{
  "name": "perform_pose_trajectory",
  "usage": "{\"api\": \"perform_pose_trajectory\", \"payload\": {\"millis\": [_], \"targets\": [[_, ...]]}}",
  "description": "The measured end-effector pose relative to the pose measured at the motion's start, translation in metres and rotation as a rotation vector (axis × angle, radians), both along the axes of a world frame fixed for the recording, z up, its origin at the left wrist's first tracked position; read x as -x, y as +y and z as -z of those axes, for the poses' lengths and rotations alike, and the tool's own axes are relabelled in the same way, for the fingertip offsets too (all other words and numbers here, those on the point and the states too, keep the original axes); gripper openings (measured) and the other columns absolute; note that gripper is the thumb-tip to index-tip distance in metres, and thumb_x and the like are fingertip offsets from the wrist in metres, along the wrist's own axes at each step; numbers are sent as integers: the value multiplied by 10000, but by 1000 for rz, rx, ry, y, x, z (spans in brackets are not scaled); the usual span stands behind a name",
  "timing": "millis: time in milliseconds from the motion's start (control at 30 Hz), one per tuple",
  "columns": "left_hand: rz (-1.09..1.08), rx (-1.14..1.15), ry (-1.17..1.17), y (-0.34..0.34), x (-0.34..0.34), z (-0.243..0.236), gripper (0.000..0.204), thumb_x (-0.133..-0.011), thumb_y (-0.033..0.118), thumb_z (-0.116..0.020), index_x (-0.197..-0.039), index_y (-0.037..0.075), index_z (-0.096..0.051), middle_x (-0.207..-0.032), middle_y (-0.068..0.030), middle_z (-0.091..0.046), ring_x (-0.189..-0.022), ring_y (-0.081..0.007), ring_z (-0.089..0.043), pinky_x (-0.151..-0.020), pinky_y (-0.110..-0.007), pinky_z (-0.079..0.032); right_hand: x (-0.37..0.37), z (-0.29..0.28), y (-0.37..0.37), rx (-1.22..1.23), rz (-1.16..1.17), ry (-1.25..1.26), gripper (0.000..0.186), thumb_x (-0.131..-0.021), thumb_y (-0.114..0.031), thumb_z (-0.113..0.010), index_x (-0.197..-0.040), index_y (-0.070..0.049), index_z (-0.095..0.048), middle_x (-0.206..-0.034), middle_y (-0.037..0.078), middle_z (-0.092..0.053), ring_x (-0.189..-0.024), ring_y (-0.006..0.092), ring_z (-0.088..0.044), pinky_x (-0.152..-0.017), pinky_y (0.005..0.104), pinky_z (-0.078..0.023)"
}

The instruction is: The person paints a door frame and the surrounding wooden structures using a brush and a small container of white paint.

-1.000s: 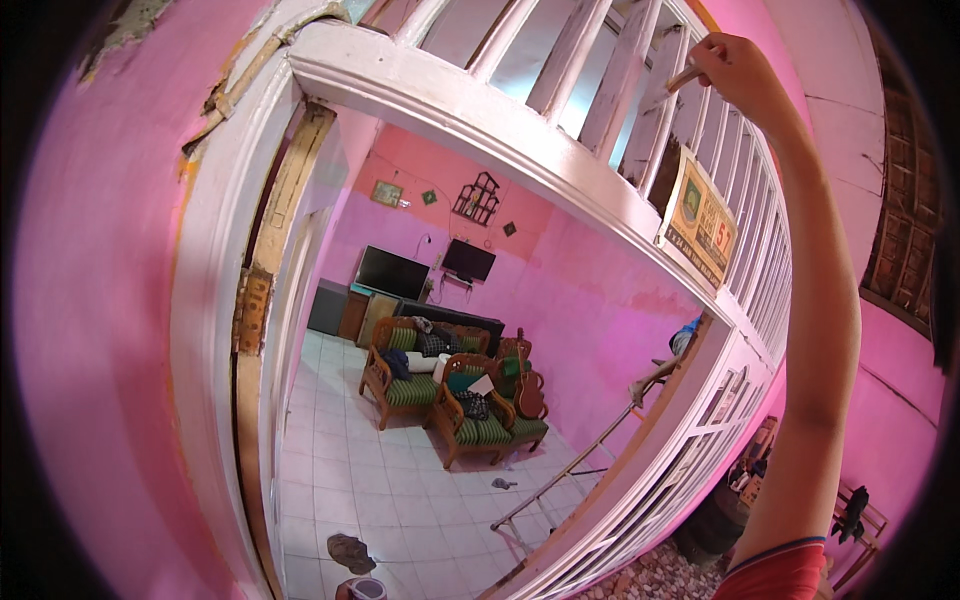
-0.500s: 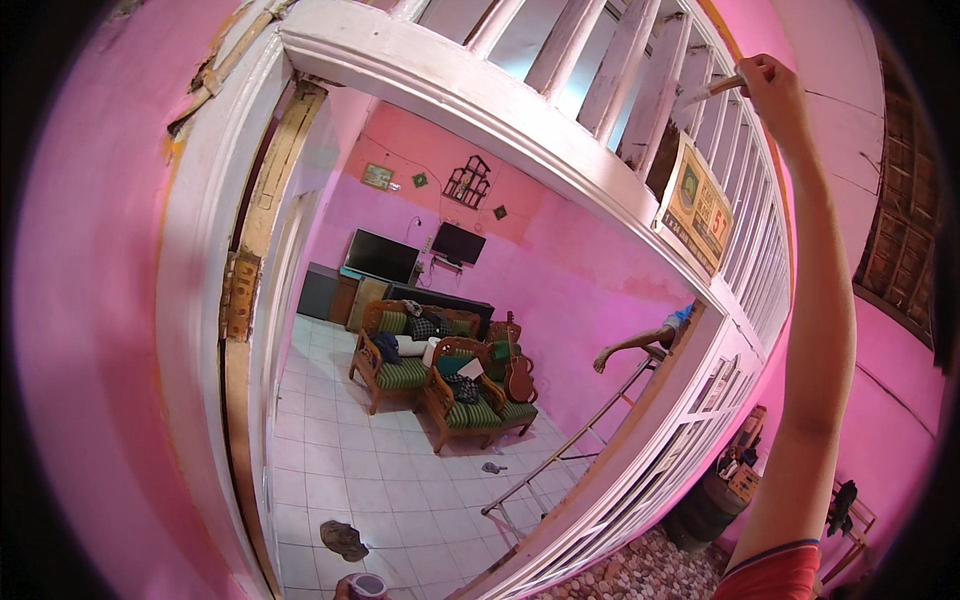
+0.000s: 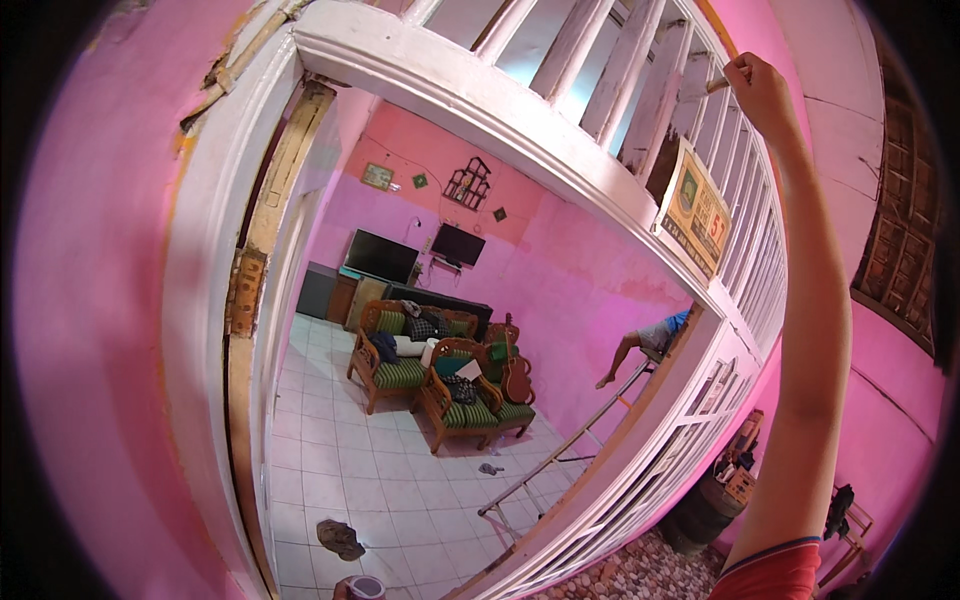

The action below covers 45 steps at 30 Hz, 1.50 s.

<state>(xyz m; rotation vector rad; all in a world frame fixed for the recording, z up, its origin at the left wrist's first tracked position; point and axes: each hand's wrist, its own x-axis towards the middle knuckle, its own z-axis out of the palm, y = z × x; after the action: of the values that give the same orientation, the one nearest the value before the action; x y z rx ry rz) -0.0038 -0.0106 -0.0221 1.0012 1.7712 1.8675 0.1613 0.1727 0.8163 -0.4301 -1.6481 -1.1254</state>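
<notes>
Raised high at the upper right, my right hand [image 3: 763, 95] grips a paintbrush [image 3: 717, 85] by its handle. The brush points left among the white upright slats [image 3: 612, 82] above the doorway; its bristles are hard to make out against them. At the bottom edge, a small part of my left hand [image 3: 341, 589] shows, closed round a small round container [image 3: 366, 588] with a pale top. What is inside it cannot be made out. A tan printed sign [image 3: 695, 215] hangs on the white frame [image 3: 470, 95] below my right hand.
Through the doorway, a person's leg [image 3: 628, 355] rests over a metal ladder [image 3: 535, 472]. Wooden chairs [image 3: 460, 412] with green striped cushions and a guitar [image 3: 515, 380] stand farther in. A brown rag [image 3: 341, 539] lies on the tiled floor [image 3: 390, 510]. Tyres [image 3: 697, 512] stand outside at right.
My right hand has shifted slightly left, and the brush sits closer against the slats. Beyond the doorway, the person's foot on the ladder has swung lower. My left hand still holds the container.
</notes>
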Motion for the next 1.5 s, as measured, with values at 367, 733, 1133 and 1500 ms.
{"api": "perform_pose_trajectory", "payload": {"millis": [367,733,1133,1500], "targets": [[18,-51,12,-4,-7,-16,571,-783,287,-862,-1219,36,-592,-871,-48,-615,-742,-157,-534,-689,-307,-477,-27,-14,20,-36,-173,109,300,-925,-290,-630,-1037,-25,-718,-824,108,-733,-743,200,-695,-693,329,-528],[-6,29,52,9,-22,-13,577,-780,273,-868,-1224,31,-589,-919,-66,-654,-773,-157,-579,-703,-315,-498,-22,12,47,-55,-445,197,313,-907,-302,-671,-1069,-38,-717,-882,98,-753,-804,208,-718,-738,308,-538],[46,-21,33,26,-45,-41,591,-792,206,-863,-1268,22,-564,-995,-71,-666,-886,-157,-619,-787,-306,-508,-98,217,28,351,-1186,321,267,-984,-202,-646,-1090,42,-666,-817,37,-652,-685,77,-539,-636,223,-418],[259,-72,236,105,-79,-104,689,-797,102,-848,-1369,10,-474,-1261,-95,-582,-1211,-177,-560,-1038,-322,-439,-165,498,29,1416,-1003,244,124,-960,-88,-645,-1000,28,-630,-914,81,-637,-720,97,-587,-649,237,-469]]}}
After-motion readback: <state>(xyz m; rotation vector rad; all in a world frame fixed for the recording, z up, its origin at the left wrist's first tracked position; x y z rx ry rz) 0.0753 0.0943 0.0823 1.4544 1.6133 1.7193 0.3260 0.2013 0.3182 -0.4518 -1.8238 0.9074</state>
